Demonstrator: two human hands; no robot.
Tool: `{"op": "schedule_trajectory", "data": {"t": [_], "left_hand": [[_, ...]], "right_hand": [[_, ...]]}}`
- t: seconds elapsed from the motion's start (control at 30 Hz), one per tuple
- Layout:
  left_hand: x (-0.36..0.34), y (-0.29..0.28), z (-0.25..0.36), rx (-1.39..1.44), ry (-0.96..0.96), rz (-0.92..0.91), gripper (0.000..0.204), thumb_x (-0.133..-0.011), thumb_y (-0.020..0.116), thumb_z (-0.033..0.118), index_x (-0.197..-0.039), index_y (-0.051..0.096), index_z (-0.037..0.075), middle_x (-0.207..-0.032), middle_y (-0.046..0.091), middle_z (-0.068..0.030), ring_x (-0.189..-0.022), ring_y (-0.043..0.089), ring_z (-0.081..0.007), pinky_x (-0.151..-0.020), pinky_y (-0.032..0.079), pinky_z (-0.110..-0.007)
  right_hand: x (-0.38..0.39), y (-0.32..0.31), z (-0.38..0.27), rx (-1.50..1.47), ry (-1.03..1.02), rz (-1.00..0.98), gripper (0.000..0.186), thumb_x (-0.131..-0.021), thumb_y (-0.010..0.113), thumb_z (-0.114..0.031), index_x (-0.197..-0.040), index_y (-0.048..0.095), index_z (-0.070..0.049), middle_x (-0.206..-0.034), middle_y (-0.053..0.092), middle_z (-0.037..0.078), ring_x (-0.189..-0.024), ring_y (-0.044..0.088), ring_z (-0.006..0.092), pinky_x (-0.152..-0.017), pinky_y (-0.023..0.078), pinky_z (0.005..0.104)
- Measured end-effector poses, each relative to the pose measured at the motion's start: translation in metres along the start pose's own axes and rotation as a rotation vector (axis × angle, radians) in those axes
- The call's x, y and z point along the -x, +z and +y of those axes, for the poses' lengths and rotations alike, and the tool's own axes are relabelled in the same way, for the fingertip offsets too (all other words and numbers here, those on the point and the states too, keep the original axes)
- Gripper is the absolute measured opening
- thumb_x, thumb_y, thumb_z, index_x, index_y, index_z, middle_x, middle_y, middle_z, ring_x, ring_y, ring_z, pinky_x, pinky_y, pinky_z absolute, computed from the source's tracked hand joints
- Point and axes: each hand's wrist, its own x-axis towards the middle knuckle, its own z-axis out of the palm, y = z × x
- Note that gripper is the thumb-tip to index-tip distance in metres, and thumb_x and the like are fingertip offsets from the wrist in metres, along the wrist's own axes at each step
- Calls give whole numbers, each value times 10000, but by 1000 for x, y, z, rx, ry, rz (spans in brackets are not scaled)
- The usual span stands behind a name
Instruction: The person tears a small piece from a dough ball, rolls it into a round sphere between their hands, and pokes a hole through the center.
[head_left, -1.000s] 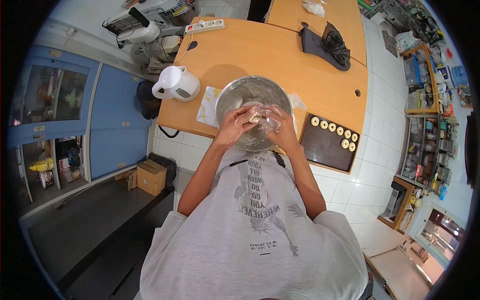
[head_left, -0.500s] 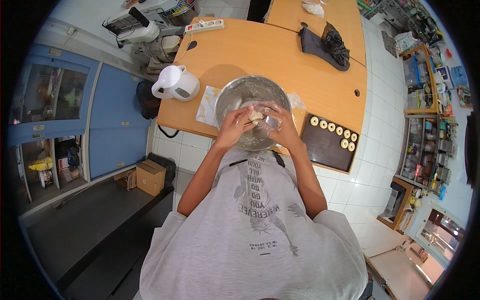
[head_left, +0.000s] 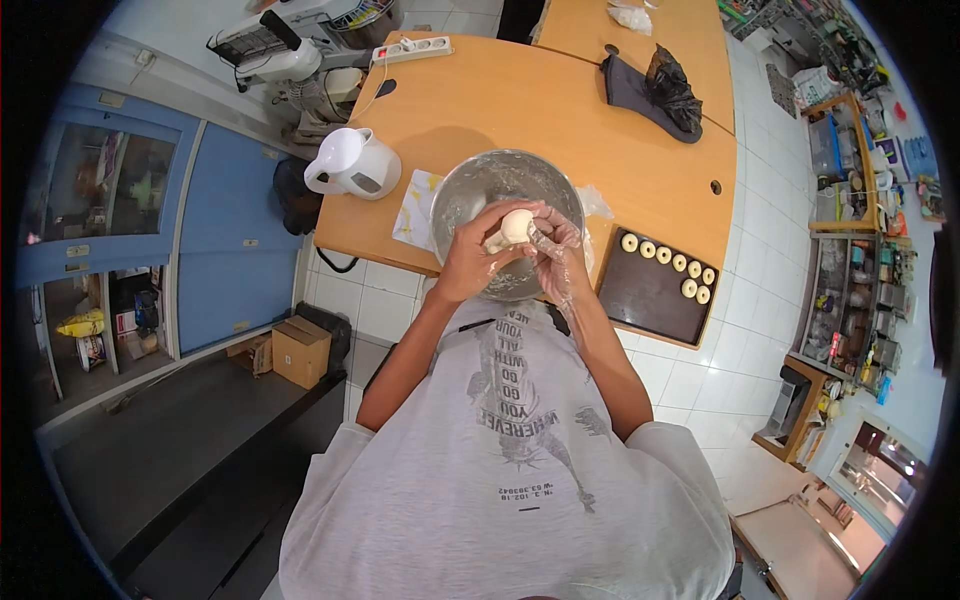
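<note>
Right now a pale dough ball point(head_left: 516, 226) sits between the two hands, pinched at the fingertips just above the steel bowl point(head_left: 470, 190). The left hand point(head_left: 472, 258) curls under and around the ball, fingers closed on it from the left; the right hand point(head_left: 556, 255), in a thin clear glove, presses against it from the other side, so both are clamped on the same lump. Holding it over the bowl looks sensible, since any crumbs or sticky bits would drop back inside instead of onto the table point(head_left: 520, 100). To the right of the bowl, near the table edge, lies a dark tray point(head_left: 640, 300) with a row of small pale rounds point(head_left: 664, 255) along its far side, close enough for the right hand to reach. A sheet of paper point(head_left: 415, 210) pokes out from under the bowl on the left, and a white jug point(head_left: 352, 162) stands beyond it. Farther off, a dark cloth point(head_left: 640, 90) and a power strip point(head_left: 412, 48) rest on the table.
</note>
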Motion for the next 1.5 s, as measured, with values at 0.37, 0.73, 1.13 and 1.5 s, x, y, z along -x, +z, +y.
{"op": "schedule_trajectory", "data": {"t": [0.37,0.73,1.13,1.5], "left_hand": [[4,-9,-18,-121,57,246,371,-781,800,7,-1137,701,-6,-1114,716,-132,-1009,700,-233,-882,544,-347],[0,-1,3,-366,-122,98,540,-838,740,-31,-1349,574,12,-1231,696,-158,-1097,689,-227,-936,546,-333],[8,-11,-15,244,-220,140,370,-988,680,98,-1311,627,-72,-1218,699,-111,-1087,646,-150,-969,511,-308],[3,0,-2,183,-143,175,344,-987,673,74,-1304,631,-51,-1268,656,-119,-1149,617,-149,-1004,484,-300]], "right_hand": [[1,-10,-13,241,-50,60,91,-984,668,-86,-1061,687,-41,-1041,718,72,-919,684,147,-798,573,308],[-1,34,-34,1112,-480,-37,343,-814,806,-22,-1145,715,-17,-1176,662,93,-1027,642,171,-822,524,300],[-5,16,-20,703,-385,-53,331,-872,734,53,-1195,704,-13,-1210,632,89,-1080,622,166,-937,517,306],[0,34,-25,722,-485,-49,415,-852,760,41,-1257,695,-20,-1207,618,82,-1070,645,181,-937,534,327]]}}
